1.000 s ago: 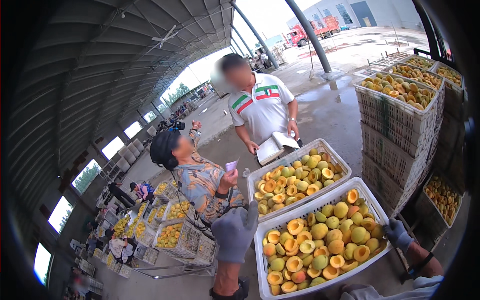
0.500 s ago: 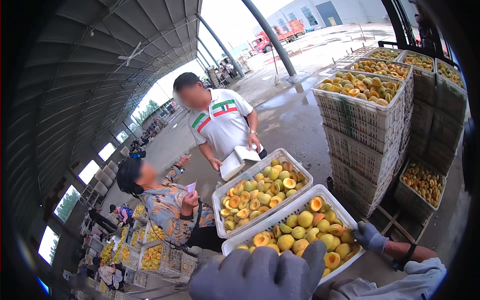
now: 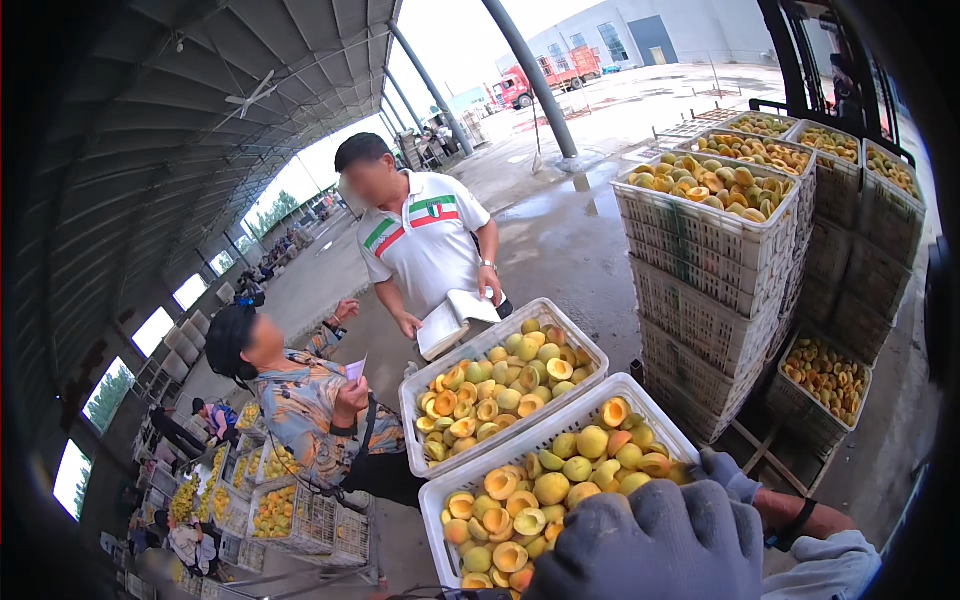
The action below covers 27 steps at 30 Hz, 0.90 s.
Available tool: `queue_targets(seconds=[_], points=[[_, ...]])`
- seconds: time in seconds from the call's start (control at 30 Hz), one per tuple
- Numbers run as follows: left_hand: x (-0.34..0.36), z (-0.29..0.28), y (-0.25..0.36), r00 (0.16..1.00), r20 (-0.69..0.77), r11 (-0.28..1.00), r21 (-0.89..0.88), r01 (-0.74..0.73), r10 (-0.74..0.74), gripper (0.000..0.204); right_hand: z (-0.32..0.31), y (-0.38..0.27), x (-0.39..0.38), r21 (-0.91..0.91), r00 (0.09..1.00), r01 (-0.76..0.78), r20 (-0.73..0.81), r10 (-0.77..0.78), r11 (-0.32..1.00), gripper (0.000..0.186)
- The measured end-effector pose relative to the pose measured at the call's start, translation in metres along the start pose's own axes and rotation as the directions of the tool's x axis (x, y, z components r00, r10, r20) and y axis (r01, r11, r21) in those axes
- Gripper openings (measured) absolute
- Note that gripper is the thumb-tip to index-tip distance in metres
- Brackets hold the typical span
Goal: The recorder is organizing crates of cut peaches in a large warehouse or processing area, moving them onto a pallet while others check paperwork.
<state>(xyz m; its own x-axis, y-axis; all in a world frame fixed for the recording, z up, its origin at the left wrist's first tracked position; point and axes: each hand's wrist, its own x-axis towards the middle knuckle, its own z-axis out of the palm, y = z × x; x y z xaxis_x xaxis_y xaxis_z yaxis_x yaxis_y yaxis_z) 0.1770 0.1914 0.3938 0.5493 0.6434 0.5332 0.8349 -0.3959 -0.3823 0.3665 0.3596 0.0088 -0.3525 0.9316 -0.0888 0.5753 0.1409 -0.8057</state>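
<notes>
A white plastic crate point(image 3: 432, 515) full of halved yellow peaches point(image 3: 550, 488) sits right below me. My right hand point(image 3: 728, 474), in a grey glove, is closed around its right rim. Large in the foreground, my left hand point(image 3: 650, 545), also gloved, hangs over the crate's near right part with its fingers curled down. Its fingertips are hidden, and so is anything they might hold. Against the far side of this crate stands a second white crate point(image 3: 410, 425), likewise filled with peach halves.
Beyond the crates, a person in a white shirt point(image 3: 425, 235) holds an open notebook point(image 3: 450, 322). To the left, a person in a patterned jacket point(image 3: 310, 400) holds a slip of paper point(image 3: 355, 369). Tall crate stacks point(image 3: 705, 290) stand at right; more filled crates point(image 3: 300, 515) at lower left.
My left hand has moved right across the near crate, and its fingers look more curled. More peaches show at the crate's left. My right hand still grips the rim; the view has shifted slightly.
</notes>
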Motion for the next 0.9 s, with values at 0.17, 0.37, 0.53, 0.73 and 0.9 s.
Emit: queue_targets(seconds=[0.17, 0.37, 0.53, 0.73, 0.9], points=[[-0.042, 0.036, -0.023, 0.89, 0.451, 0.98, -0.132, 0.148, -0.074, 0.027, -0.002, -0.006, 0.001, -0.068, 0.999, 0.001, 0.032, 0.002, 0.998, 0.027], [-0.212, 0.12, -0.073, 0.588, 0.325, 0.61, -0.042, 0.791, -0.74, 0.034, -0.003, -0.007, 0.0, -0.061, 0.999, -0.039, 0.024, 0.04, 0.997, 0.028], [-0.356, 0.162, -0.052, 0.411, 0.109, 0.415, 0.022, 0.909, -0.905, 0.047, -0.004, -0.017, 0.002, -0.223, 0.998, -0.029, 0.047, 0.04, 0.974, 0.03], [-0.416, 0.205, -0.006, 0.245, 0.256, 0.291, 0.161, 0.943, -0.935, 0.062, 0.001, -0.026, 0.028, -0.424, 0.995, 0.015, 0.091, 0.027, 0.906, 0.042], [-0.418, 0.2, -0.002, 0.117, 0.265, 0.052, -0.239, 0.97, -0.957, 0.067, 0.011, -0.044, 0.059, -0.55, 0.995, 0.063, 0.103, -0.007, 0.833, 0.04]])
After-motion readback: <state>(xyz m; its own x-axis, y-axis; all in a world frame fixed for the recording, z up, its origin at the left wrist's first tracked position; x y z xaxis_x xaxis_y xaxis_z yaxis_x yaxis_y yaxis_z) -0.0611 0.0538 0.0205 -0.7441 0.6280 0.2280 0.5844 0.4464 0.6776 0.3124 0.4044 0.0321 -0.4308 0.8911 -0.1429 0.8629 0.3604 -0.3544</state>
